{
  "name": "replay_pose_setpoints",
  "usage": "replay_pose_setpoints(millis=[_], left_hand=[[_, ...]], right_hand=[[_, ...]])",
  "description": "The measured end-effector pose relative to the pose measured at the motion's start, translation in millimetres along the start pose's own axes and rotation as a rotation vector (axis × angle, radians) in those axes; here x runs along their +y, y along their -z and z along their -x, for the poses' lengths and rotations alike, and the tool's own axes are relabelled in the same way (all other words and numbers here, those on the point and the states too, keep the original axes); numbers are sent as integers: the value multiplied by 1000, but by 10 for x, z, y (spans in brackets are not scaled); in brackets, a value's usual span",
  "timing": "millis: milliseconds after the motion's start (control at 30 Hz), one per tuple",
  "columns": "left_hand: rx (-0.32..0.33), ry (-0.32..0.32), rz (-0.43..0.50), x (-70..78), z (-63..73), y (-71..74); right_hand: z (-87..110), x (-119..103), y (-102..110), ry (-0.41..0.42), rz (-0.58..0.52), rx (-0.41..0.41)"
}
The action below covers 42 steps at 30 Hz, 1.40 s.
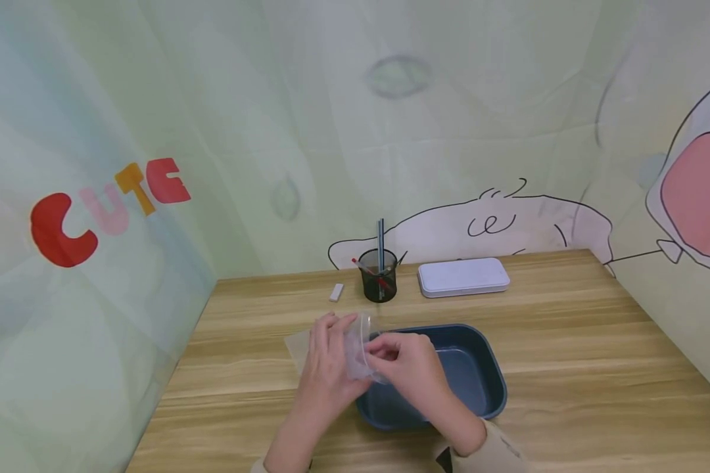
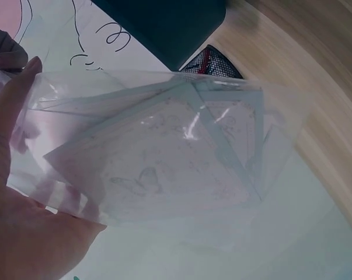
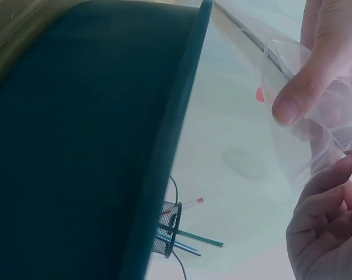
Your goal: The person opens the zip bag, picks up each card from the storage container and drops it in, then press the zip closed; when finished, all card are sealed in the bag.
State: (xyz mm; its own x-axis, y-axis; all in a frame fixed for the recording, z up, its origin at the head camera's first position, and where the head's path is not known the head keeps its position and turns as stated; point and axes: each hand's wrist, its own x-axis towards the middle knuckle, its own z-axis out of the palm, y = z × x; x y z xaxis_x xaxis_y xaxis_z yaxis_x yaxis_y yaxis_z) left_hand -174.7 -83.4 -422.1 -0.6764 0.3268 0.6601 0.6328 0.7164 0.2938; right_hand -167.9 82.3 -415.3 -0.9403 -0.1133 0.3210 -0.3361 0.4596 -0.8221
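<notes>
A clear plastic bag (image 1: 356, 351) is held up between both hands over the left side of a dark blue tray (image 1: 470, 378). My left hand (image 1: 325, 361) grips it near its mouth, with the thumb pressed on one side in the right wrist view. My right hand (image 1: 417, 368) pinches at the bag's mouth; whether its fingertips reach inside is hard to tell. Through the plastic in the left wrist view, several flat cards (image 2: 152, 157) with pale blue borders and a faint butterfly print lie overlapped at different angles.
At the back of the wooden table stand a black mesh pen cup (image 1: 380, 279) with pens and pencils, a white eraser (image 1: 336, 292) and a white pencil case (image 1: 464, 277). A pale sheet (image 1: 296, 345) lies partly behind the left hand. Printed curtains enclose the table.
</notes>
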Motion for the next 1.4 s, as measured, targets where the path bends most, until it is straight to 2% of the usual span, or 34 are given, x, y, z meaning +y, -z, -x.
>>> replay_pose_setpoints(millis=[100,167,300,367,433,600,700,800,900,1067,1167,1267,1400], left_hand=[[9,-13,0,-8,3,-13],[12,-14,-7,-15,4,-17],[11,7,-9,-20,6,-1],[10,26,-9,-20,7,12],[9,42,-7,-16,8,24],[20,57,2,0,8,34],[23,65,5,9,9,31],[32,56,2,15,7,32],[49,69,14,26,1,48],[81,121,57,63,-20,153],[116,113,101,92,-46,243],[188,95,203,135,-78,326],[220,171,400,232,-103,403]], right_hand=[[1,1,22,-5,34,-7],[7,-6,50,-4,43,17],[36,-21,127,-9,5,100],[57,-20,163,-22,-21,105],[80,-2,191,-39,-22,59],[129,63,209,-56,69,-150],[147,85,203,-39,44,-201],[149,78,216,-21,-42,-185],[132,65,241,0,-116,-135],[109,39,289,8,-218,-35],[115,8,325,4,-291,11],[129,-39,370,11,-337,44],[162,-114,470,39,-382,63]])
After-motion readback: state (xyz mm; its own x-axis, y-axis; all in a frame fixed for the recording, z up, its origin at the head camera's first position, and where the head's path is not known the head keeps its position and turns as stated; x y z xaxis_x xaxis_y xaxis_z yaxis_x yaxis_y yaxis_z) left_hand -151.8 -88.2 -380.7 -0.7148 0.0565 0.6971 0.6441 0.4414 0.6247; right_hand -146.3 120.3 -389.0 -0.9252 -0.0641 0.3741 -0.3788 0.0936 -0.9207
